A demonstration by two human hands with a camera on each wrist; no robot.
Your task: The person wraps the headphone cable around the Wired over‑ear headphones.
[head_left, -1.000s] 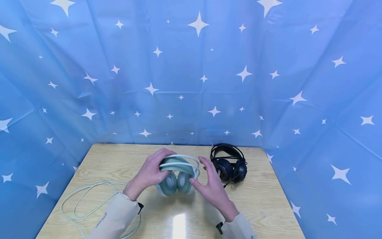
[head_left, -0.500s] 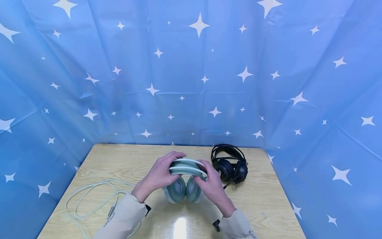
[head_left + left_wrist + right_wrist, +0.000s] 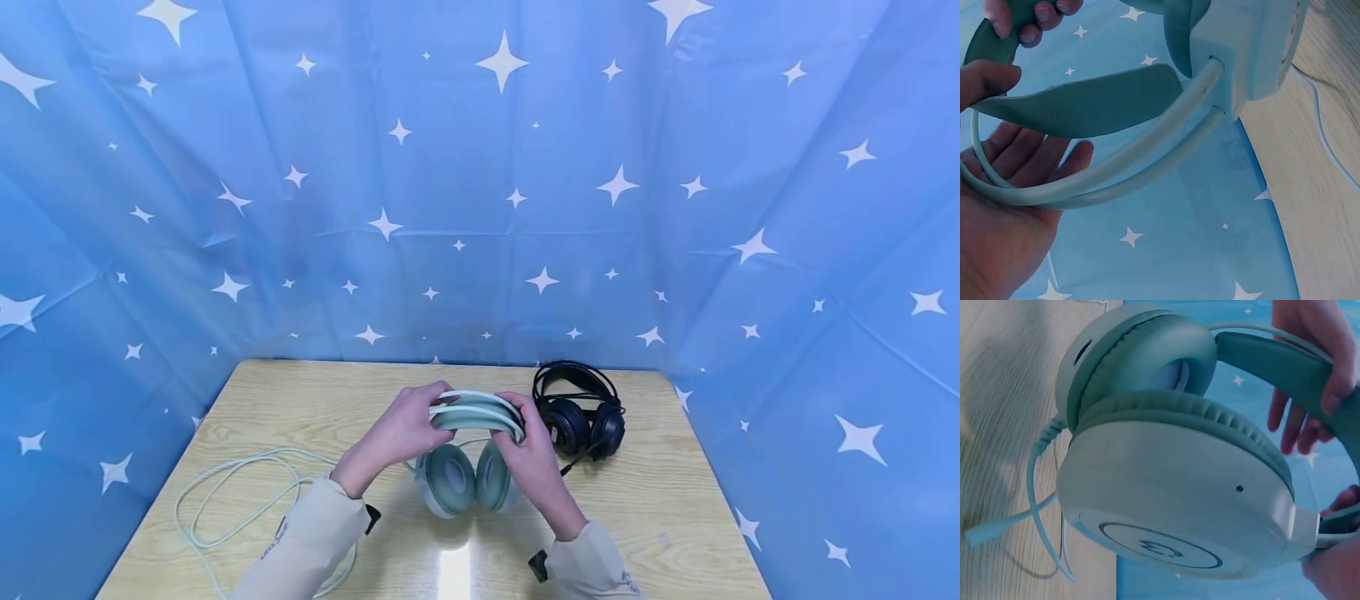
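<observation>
Both hands hold a pale mint-green headset (image 3: 454,482) by its headband, in the middle of the desk. My left hand (image 3: 401,429) grips the band's left side, thumb below the green padded strap (image 3: 1104,103) and fingers around the thin twin hoops (image 3: 1147,150). On the band's right side, my right hand (image 3: 531,454) grips in the same way. The ear cups (image 3: 1166,494) hang below, nearly side by side, facing each other at an angle. A short microphone boom (image 3: 988,531) sticks out from the cups over the wood.
A black headset (image 3: 567,425) lies at the back right of the wooden desk (image 3: 637,533), close to my right hand. The looped mint cable (image 3: 247,462) spreads over the left side, partly under the left sleeve. A blue star-patterned curtain (image 3: 450,167) surrounds the desk.
My right hand, formerly spread beside the band, has closed on its right side. The headset has shifted right and slightly nearer, and the left hand has moved right with it.
</observation>
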